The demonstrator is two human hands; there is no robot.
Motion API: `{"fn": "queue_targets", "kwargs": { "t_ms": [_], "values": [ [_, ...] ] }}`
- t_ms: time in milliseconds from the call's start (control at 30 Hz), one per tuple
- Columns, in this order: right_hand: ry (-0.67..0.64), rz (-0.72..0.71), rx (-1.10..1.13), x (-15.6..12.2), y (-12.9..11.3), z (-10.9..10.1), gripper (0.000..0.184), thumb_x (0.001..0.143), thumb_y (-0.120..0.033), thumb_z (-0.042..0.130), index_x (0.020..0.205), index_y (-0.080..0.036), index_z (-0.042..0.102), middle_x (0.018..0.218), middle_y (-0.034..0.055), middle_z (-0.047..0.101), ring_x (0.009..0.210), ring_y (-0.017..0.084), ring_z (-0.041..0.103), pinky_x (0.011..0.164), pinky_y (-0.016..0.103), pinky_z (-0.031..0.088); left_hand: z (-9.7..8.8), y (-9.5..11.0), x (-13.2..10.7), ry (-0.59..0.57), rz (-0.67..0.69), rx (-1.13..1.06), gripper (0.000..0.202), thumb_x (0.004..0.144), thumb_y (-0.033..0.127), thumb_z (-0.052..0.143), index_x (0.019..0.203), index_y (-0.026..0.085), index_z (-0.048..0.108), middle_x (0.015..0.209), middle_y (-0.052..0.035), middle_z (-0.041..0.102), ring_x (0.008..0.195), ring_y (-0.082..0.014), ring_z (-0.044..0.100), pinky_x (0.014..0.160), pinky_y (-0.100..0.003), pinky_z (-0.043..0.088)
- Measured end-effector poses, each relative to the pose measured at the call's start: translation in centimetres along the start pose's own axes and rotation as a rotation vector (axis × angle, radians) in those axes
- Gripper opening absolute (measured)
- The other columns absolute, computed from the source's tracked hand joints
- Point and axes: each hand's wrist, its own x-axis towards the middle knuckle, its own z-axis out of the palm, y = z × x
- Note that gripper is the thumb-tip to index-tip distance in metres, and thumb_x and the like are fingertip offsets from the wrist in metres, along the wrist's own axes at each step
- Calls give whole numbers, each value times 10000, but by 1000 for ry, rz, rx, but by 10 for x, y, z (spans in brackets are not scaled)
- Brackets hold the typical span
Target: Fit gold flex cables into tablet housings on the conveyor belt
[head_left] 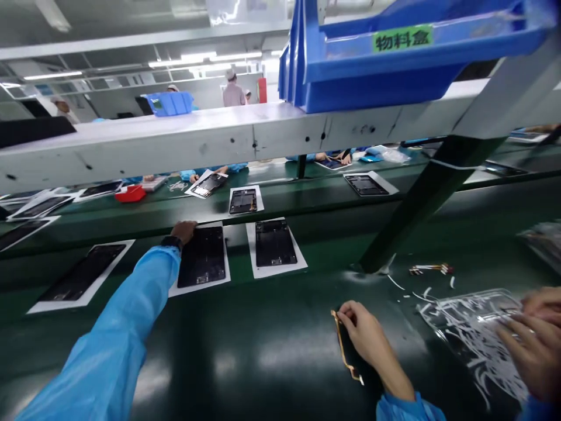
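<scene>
My left hand point(184, 231), in a blue sleeve with a dark band at the wrist, reaches far forward. Its curled fingers grip the far left corner of a black tablet housing point(202, 257) lying on a white sheet; whether they also hold the sheet I cannot tell. My right hand point(366, 333) is low at centre right, thumb and fingers pinched on the upper end of a thin orange flex cable point(340, 342). The cable hangs down toward the green bench, its lower end near a small white tab.
Other black tablet housings point(276, 242) point(83, 272) lie on white sheets. At right, a co-worker's hands point(532, 339) are over a clear tray point(482, 298) of white strips. A dark post point(403, 210) and a shelf with a blue bin point(377, 76) stand ahead.
</scene>
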Motion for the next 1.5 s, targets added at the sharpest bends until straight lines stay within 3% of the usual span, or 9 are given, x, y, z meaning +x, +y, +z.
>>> {"fn": "queue_targets", "kwargs": {
  "t_ms": [133,433,633,833,967,1100,1267,1400,1500],
  "values": [
    [-32,97,245,1,-7,1,306,838,-495,574,769,-198,595,709,43,661,633,201,632,589,297,475,22,23,25,-8,-45,58,279,958,340,557,1109,109,595,1093,-81,617,988,-210,613,876,-409,520],
    [-14,98,423,-2,-10,1,369,823,-480,640,972,-143,664,779,71,689,699,202,647,626,302,496,104,169,4,-268,430,-7,294,815,337,706,1029,152,625,1097,-100,625,1051,-236,593,946,-320,457],
    [-22,91,476,-2,-16,0,407,797,-523,651,915,-138,709,847,108,724,754,237,672,708,360,528,107,189,2,-305,410,112,130,815,71,556,929,113,602,1008,-150,656,961,-260,639,838,-342,493],
    [-57,34,536,-3,-30,-12,407,760,-550,690,812,-147,702,759,71,692,690,209,638,655,322,518,85,198,-7,-265,409,164,154,750,11,561,861,112,596,934,-161,665,906,-277,657,791,-352,504],
    [13,-68,464,-6,-32,-33,363,761,-522,699,727,-162,673,804,62,665,674,182,589,610,288,491,62,203,-63,-231,459,132,162,801,45,504,919,116,588,984,-157,647,920,-263,635,814,-359,502],
    [-85,-39,504,-20,-46,-66,295,754,-480,726,772,-189,679,742,41,659,671,192,623,606,269,523,46,220,-172,-220,581,76,160,804,97,551,960,125,574,976,-121,629,877,-248,605,724,-349,508],
    [-170,-58,409,-43,-90,-94,270,676,-456,790,774,-211,734,767,68,694,636,218,661,562,261,557,89,268,-297,-163,606,33,89,896,192,556,919,120,604,842,-108,631,742,-242,588,487,-339,418],
    [-368,-189,280,-49,-127,-87,238,725,-458,759,799,-232,764,828,76,716,713,234,676,574,255,550,133,293,-335,-212,479,-48,121,906,220,572,839,134,626,776,-109,649,728,-243,623,485,-333,429],
    [-601,-275,201,-52,-149,-74,221,821,-438,680,880,-240,761,852,62,714,735,216,660,591,258,526,121,286,-344,-172,303,-320,151,856,313,652,885,173,601,872,-97,664,818,-235,635,634,-334,507]
  ]
}}
